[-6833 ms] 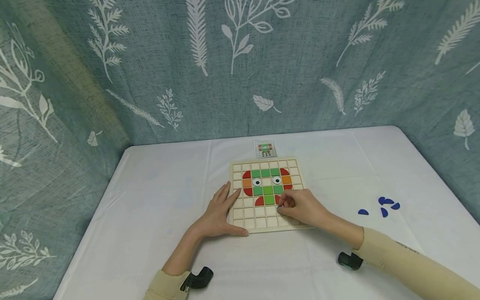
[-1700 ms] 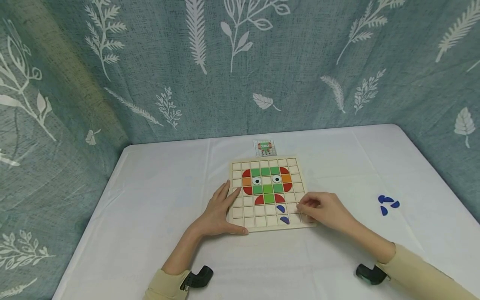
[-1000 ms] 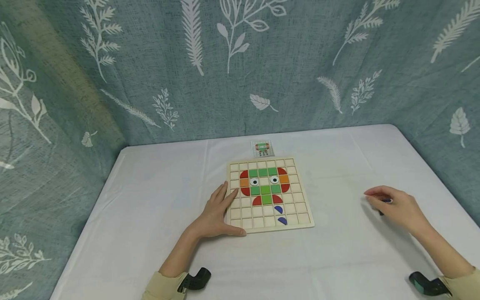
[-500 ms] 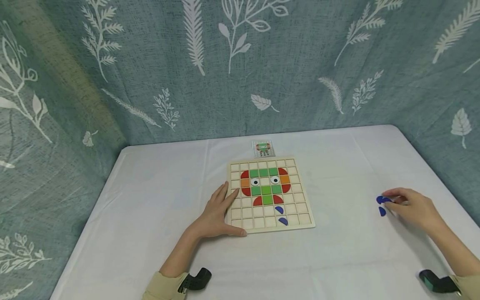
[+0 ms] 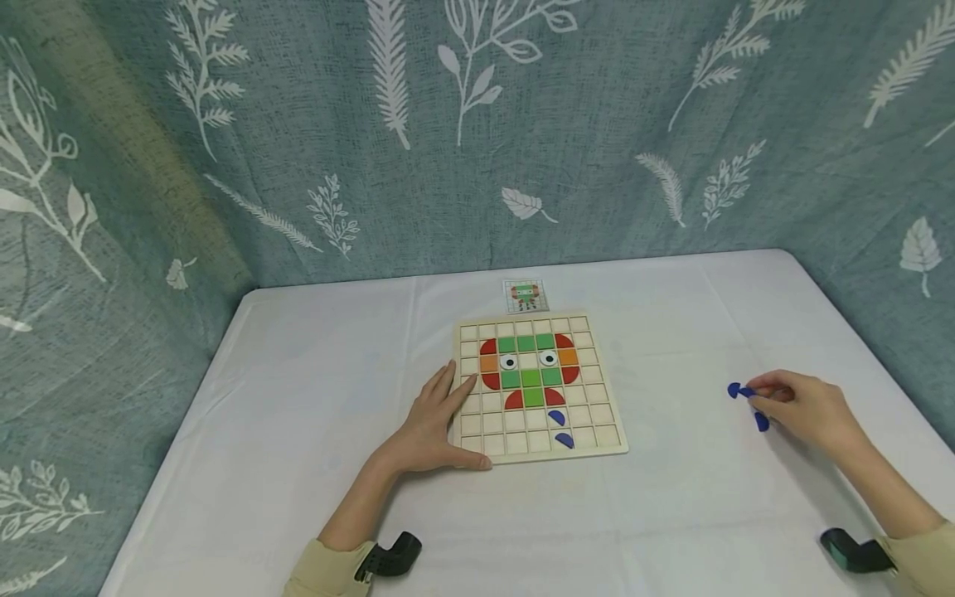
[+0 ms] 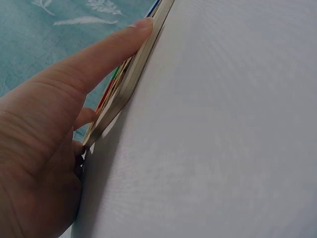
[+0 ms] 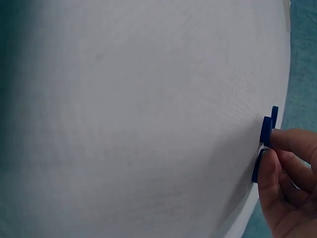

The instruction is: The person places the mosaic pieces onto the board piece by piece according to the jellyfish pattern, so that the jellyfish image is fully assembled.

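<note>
The left hand (image 5: 425,427) lies with spread, straight fingers along the left side of a pale wooden grid board (image 5: 488,446), its thumb at the front edge. Red, green and orange pieces and two eye discs form a figure on the board. Two blue half-circle pieces lie below it, slightly askew in their cells. Far right on the table, the right hand (image 5: 809,410) pinches a blue half-circle piece (image 7: 266,130) between thumb and index fingertip. Another blue piece (image 5: 734,390) touches its left end, and one more blue piece (image 5: 761,421) lies just below the fingers.
A small pattern card (image 5: 525,295) with a similar figure lies behind the board. White cloth covers the table (image 5: 336,356). A leaf-patterned teal curtain (image 5: 448,207) hangs behind and at the sides.
Two blue pieces now lie on the board's lower rows. The right hand has gone from the board to the loose blue pieces and shifted two of them leftward. The left hand stays put.
</note>
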Tool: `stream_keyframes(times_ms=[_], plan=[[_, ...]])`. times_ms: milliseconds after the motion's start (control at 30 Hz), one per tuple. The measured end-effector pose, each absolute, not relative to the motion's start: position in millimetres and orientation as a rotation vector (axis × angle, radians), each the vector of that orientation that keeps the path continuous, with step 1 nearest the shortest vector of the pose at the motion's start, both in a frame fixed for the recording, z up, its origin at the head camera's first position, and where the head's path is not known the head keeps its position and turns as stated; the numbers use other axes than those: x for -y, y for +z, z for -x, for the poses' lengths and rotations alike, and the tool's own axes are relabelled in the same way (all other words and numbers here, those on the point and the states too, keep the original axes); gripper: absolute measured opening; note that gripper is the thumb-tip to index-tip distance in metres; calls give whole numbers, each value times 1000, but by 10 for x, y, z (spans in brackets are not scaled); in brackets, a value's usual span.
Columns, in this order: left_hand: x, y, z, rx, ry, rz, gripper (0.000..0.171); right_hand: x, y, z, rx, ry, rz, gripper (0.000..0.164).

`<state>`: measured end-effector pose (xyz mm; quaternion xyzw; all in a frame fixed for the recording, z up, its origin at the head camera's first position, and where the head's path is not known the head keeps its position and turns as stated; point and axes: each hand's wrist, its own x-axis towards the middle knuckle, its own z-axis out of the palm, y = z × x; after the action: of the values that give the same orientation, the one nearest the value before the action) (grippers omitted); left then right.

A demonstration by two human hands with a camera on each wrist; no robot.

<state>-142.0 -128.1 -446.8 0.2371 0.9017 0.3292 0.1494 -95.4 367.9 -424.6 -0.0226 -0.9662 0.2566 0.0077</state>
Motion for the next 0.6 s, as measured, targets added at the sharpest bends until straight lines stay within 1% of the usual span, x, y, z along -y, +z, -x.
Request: stream_keyframes(times_ms=[500, 600], plan=[[1288, -4481, 1422, -2600, 946, -686, 120, -3593, -4245, 1019, 3002, 792, 53, 19], [1287, -4485, 1422, -2601, 945, -688, 119, -3566, -4234, 1020, 3000, 847, 52, 23]])
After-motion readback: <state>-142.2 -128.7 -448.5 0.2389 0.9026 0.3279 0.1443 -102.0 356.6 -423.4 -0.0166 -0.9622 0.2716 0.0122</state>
